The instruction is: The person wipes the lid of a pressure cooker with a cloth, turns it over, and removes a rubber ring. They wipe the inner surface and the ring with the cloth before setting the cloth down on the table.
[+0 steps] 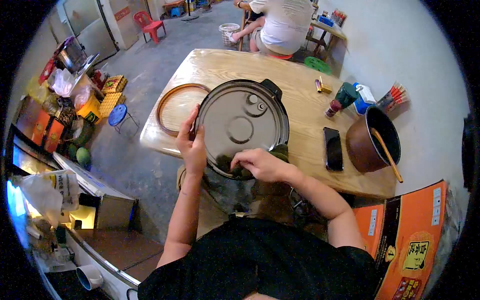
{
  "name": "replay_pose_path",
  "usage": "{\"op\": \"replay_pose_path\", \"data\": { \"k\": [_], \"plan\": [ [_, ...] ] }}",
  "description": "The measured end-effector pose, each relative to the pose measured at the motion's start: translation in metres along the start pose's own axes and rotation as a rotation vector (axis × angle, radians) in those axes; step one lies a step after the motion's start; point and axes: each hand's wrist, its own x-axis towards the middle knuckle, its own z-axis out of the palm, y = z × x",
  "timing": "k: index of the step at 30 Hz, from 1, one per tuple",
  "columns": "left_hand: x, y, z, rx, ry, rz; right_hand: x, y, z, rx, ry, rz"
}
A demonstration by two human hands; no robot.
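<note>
A round cooker lid (220, 110) with a grey inner face, a black rim and small valve fittings is tilted up over the near edge of the table. My left hand (193, 145) grips its left rim, thumb on the inner face. My right hand (260, 164) is closed at the lower rim, fingers pinched on what looks like a dark green cloth (280, 151). Part of the cloth is hidden by the hand and lid. A brown sealing ring (160, 106) lies flat on the table just left of the lid.
On the wooden table (305, 100), a phone (333, 149), a brown pot (361, 142) with a wooden stick, jars and chopsticks stand to the right. An orange carton (425, 240) is at the lower right. A person (287, 22) sits beyond the table.
</note>
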Motion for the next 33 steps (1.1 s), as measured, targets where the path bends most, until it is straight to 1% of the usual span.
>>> {"op": "replay_pose_path", "data": {
  "k": [2, 3, 4, 5, 6, 7, 8, 9, 10, 12, 13, 14, 15, 16, 18, 19, 21, 22, 24, 26, 28, 30, 32, 33],
  "plan": [
    [-0.003, 0.003, 0.002, 0.011, 0.016, 0.004, -0.015, -0.013, -0.034, -0.628, -0.225, 0.187],
    [-0.003, 0.003, 0.001, 0.011, 0.016, 0.004, -0.018, -0.008, -0.034, -0.659, -0.178, 0.106],
    [-0.002, 0.001, 0.001, 0.025, 0.019, 0.006, -0.023, 0.000, -0.046, -0.750, -0.124, 0.180],
    [-0.001, 0.000, 0.001, 0.036, 0.033, 0.012, -0.022, -0.006, -0.079, -0.861, 0.184, 0.354],
    [-0.001, 0.001, -0.001, 0.035, 0.033, 0.012, -0.026, 0.000, -0.081, -0.939, 0.211, 0.285],
    [0.000, 0.002, -0.001, 0.028, 0.036, 0.010, -0.026, -0.006, -0.101, -0.960, 0.318, 0.394],
    [0.000, 0.002, -0.001, 0.021, 0.047, 0.009, -0.024, -0.032, -0.118, -0.751, 0.807, 0.313],
    [-0.001, 0.003, -0.002, 0.021, 0.047, 0.008, -0.024, -0.038, -0.120, -0.730, 0.753, 0.395],
    [-0.001, 0.004, -0.003, 0.050, 0.051, 0.003, -0.022, -0.037, -0.117, -0.728, 0.752, 0.391],
    [-0.001, 0.005, -0.003, 0.077, 0.047, 0.004, -0.014, -0.026, -0.104, -0.670, 1.099, -0.017],
    [-0.001, 0.004, -0.002, 0.079, 0.045, 0.005, -0.011, -0.005, -0.083, -0.799, 0.963, 0.039],
    [0.001, 0.005, -0.002, 0.085, 0.040, 0.010, 0.002, 0.036, -0.046, -0.839, 0.669, 0.034],
    [-0.002, 0.006, -0.002, 0.085, 0.039, 0.010, 0.002, 0.037, -0.046, -0.814, 0.643, 0.066],
    [-0.001, 0.007, -0.001, 0.081, 0.029, -0.012, 0.005, 0.041, -0.035, -0.768, 0.533, 0.047],
    [-0.001, 0.007, -0.001, 0.071, 0.033, -0.026, 0.010, 0.059, -0.032, -0.738, 0.470, 0.044],
    [-0.004, 0.004, -0.004, 0.086, 0.024, -0.025, 0.013, 0.052, -0.035, -0.737, 0.467, 0.038],
    [0.001, 0.001, -0.005, 0.054, 0.015, -0.014, 0.024, 0.033, -0.047, -0.591, 0.689, 0.090],
    [0.003, 0.001, -0.003, 0.049, 0.014, -0.006, 0.031, 0.036, -0.050, -0.597, 0.694, 0.085],
    [-0.002, 0.003, -0.001, 0.050, 0.002, -0.018, 0.043, 0.040, -0.049, -0.607, 0.736, -0.003],
    [-0.001, 0.001, 0.000, 0.057, 0.000, -0.007, 0.043, 0.035, -0.043, -0.626, 0.732, -0.005],
    [-0.001, 0.000, 0.001, 0.045, 0.017, -0.034, 0.042, 0.035, -0.041, -0.633, 0.661, 0.052],
    [0.000, 0.002, 0.002, 0.043, 0.010, -0.027, 0.044, 0.045, -0.048, -0.652, 0.651, 0.039],
    [-0.002, 0.004, 0.001, 0.044, -0.005, -0.024, 0.044, 0.039, -0.060, -0.540, 0.502, 0.242],
    [-0.002, 0.004, 0.001, 0.040, 0.006, -0.033, 0.044, 0.043, -0.065, -0.453, 0.542, 0.163]
  ]
}}
